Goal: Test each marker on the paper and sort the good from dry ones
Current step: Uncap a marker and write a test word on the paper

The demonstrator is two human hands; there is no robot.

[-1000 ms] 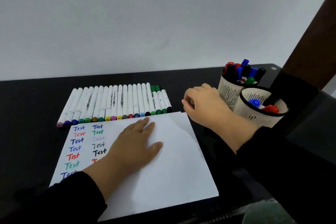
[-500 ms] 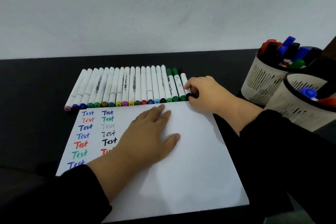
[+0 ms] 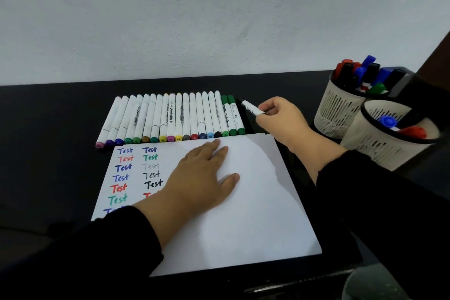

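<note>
Lifted off the row's right end since a moment ago: slim white black-capped marker [image 3: 252, 108], pinched in right hand [image 3: 280, 118]; left hand [image 3: 202, 178] flat, fingers straight, on smooth white paper [image 3: 255, 202]; ribbed cups [image 3: 341, 109] far right.

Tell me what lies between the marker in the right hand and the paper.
In the head view, only bare black table separates the marker from the paper.

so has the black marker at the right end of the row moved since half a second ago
Yes. The right hand has lifted the black marker off the row's right end.
</note>
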